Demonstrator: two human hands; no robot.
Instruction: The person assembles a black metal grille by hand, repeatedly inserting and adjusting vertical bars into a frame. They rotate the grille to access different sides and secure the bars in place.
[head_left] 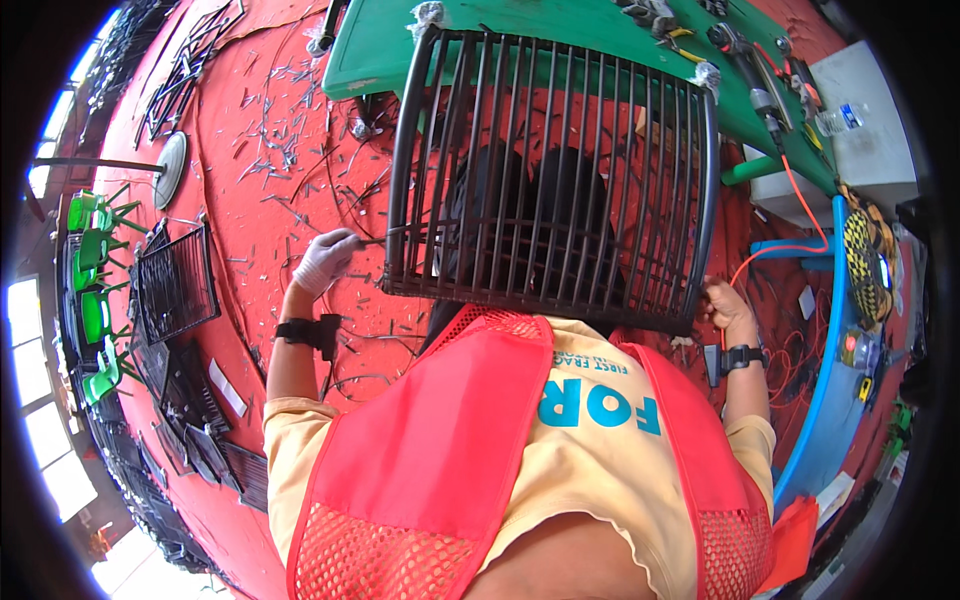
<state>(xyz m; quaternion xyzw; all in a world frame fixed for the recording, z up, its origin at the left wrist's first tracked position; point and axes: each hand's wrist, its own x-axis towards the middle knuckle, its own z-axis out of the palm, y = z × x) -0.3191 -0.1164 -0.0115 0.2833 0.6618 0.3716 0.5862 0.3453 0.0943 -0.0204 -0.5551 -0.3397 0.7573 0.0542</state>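
A dark brown furniture frame (552, 293) strung with many lengthwise strips lies across my lap, its far end against the green table. Clear wrapping (706, 75) covers its two far corners. My left hand (328, 260), in a white glove, is closed in a pinch at the frame's left side. From its fingertips a thin dark strip (372, 241) runs to the frame and seems to pass across the lengthwise strips. My right hand (728, 304) is curled closed beside the near right corner; whatever its fingers hold is hidden.
Tools, including a power tool (762, 102) with an orange cord, lie on the green table (370, 50). A blue bench (822, 400) stands at right. Strip offcuts (290, 110) litter the red floor. Black frames (178, 282) and green chairs (95, 312) stand at left.
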